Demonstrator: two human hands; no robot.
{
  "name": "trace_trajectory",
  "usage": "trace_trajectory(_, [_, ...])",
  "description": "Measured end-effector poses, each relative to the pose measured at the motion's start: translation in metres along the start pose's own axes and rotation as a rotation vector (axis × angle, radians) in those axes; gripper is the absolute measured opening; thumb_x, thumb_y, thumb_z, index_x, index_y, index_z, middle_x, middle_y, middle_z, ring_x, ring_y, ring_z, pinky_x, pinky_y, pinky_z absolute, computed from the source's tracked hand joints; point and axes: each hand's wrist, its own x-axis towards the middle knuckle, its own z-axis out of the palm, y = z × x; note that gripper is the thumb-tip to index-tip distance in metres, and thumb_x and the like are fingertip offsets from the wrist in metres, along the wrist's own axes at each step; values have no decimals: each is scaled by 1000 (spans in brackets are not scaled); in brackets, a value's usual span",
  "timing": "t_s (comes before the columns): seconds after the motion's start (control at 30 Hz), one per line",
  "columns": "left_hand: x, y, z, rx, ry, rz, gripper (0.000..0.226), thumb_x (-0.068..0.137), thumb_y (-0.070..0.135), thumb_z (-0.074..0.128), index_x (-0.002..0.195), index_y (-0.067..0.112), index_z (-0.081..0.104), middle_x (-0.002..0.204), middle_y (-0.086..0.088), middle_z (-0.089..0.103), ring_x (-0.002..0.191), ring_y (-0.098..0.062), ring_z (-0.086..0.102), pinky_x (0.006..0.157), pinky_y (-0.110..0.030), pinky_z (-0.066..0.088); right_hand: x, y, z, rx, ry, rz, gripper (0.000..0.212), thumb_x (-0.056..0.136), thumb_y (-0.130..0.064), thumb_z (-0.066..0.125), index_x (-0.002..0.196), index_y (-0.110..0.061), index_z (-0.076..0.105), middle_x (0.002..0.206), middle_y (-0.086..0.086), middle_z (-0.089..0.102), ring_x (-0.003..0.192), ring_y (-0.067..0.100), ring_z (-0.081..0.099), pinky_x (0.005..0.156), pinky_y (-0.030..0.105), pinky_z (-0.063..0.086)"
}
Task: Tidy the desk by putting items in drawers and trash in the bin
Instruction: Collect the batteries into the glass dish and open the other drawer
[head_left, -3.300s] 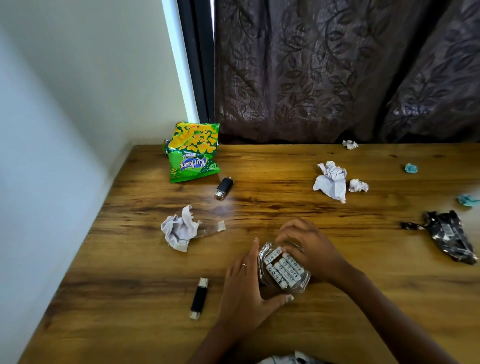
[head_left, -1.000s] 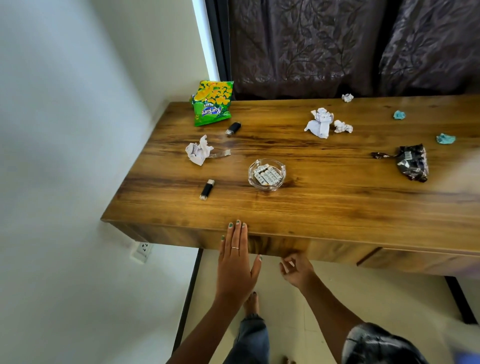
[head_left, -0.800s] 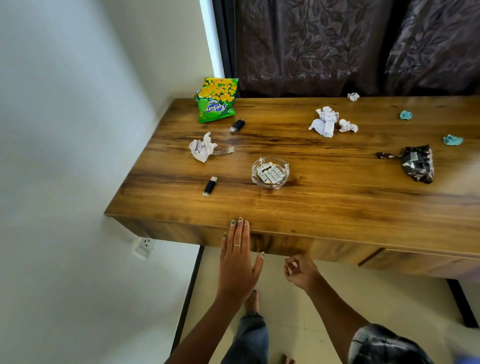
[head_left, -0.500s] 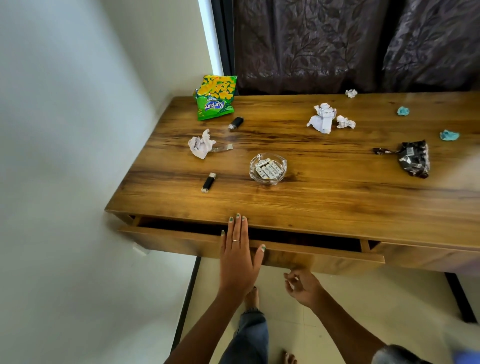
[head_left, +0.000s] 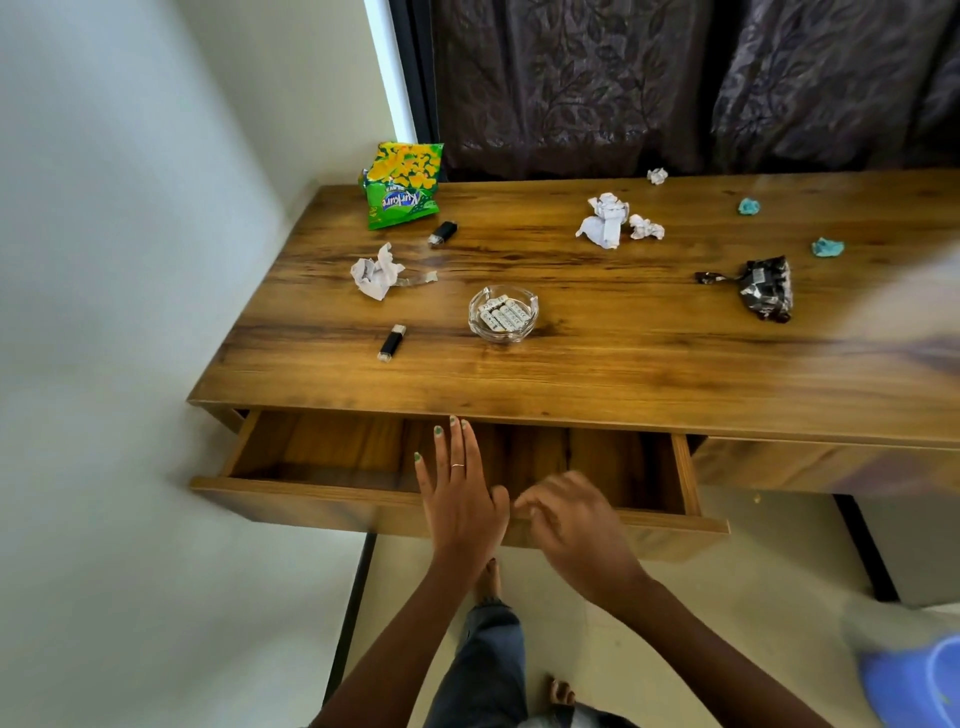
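Observation:
The wooden desk's left drawer (head_left: 311, 452) is pulled out and nothing shows inside it. My left hand (head_left: 460, 493) hovers flat over the drawer, fingers straight, a ring on one finger. My right hand (head_left: 569, 519) is blurred over the drawer's front edge, fingers loosely bent, holding nothing. On the desk (head_left: 623, 374) stand a glass dish of batteries (head_left: 503, 314), two black USB sticks (head_left: 391, 343) (head_left: 443, 232), a green snack bag (head_left: 405, 184), crumpled white papers (head_left: 375, 271) (head_left: 602, 221) and a black wrapper (head_left: 766, 288).
Small paper bits (head_left: 647, 227) (head_left: 657, 175) and two teal scraps (head_left: 748, 206) (head_left: 827, 247) lie at the back right. A white wall borders the desk on the left, dark curtains hang behind. A blue bin (head_left: 914, 680) shows at the lower right floor. A second drawer (head_left: 810, 465) stays closed.
The left drawer slid out from closed to well open. My right hand rose from under the drawer front to above its edge. My left hand stayed flat over the drawer.

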Motion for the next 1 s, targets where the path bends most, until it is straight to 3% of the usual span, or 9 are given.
trace_trajectory(0.07, [-4, -1, 1, 11, -17, -11, 79, 77, 37, 23, 150, 8, 19, 157, -11, 17, 145, -29, 13, 113, -50, 4, -2, 15, 4, -140, -33, 69, 35, 95, -33, 36, 124, -26, 55, 125, -10, 54, 123, 8, 40, 99, 27, 30])
trace_trajectory(0.13, [-9, -1, 0, 29, -24, -18, 77, 78, 37, 28, 149, 8, 24, 156, -11, 23, 144, -30, 18, 112, -51, 7, -11, 26, 8, -136, -189, 147, 39, 98, -36, 35, 134, -27, 45, 135, -9, 50, 127, 8, 39, 105, 30, 27])
trace_trajectory(0.23, [-19, -1, -3, 55, -37, -35, 75, 76, 36, 32, 145, 7, 35, 151, -12, 34, 140, -32, 29, 109, -53, 15, -24, 28, 12, -129, -198, 94, 37, 97, -35, 36, 131, -26, 49, 124, -8, 59, 109, 5, 54, 97, 27, 38])
trace_trajectory(0.3, [-28, -2, -4, 67, -56, -43, 73, 75, 34, 39, 143, 7, 38, 150, -13, 37, 139, -33, 33, 108, -54, 18, -27, 23, 8, -79, -218, 105, 32, 96, -33, 39, 121, -24, 57, 106, -8, 63, 93, 7, 58, 84, 25, 46])
trace_trajectory(0.43, [-52, -9, -3, 73, -127, -26, 71, 76, 36, 48, 142, 10, 40, 147, -12, 41, 136, -35, 37, 107, -54, 25, -31, 17, -1, -4, -394, 153, 16, 93, -36, 44, 95, -28, 58, 79, -9, 54, 72, 7, 52, 64, 21, 41])
trace_trajectory(0.57, [-72, -13, -4, 59, -192, -39, 63, 78, 40, 38, 133, 13, 52, 134, -11, 56, 125, -31, 51, 101, -55, 38, -33, 20, -5, 52, -567, 131, 23, 92, -40, 46, 92, -23, 61, 84, 0, 62, 75, 13, 56, 67, 26, 43])
trace_trajectory(0.7, [-83, -12, -10, -65, -263, -98, 58, 91, 39, 34, 146, 23, 27, 153, 2, 29, 142, -18, 24, 117, -43, 14, -24, 21, -9, 85, -693, 72, 29, 95, -37, 45, 95, -14, 63, 91, 6, 63, 85, 21, 58, 76, 34, 46])
trace_trajectory(0.83, [-68, -5, -26, -246, -175, -161, 62, 90, 39, 47, 145, 26, 22, 145, 4, 36, 130, -13, 35, 110, -34, 27, -2, 14, -22, 157, -616, 71, 25, 96, -36, 44, 108, -24, 63, 105, -8, 64, 94, 4, 57, 84, 23, 46])
trace_trajectory(1.0, [-17, 2, -37, -341, 71, 21, 59, 86, 35, 59, 140, 22, 39, 145, 3, 39, 130, -13, 36, 103, -23, 30, 50, 5, -36, 181, -363, 46, 19, 95, -29, 47, 107, -27, 62, 103, -12, 63, 93, -1, 57, 84, 22, 48])
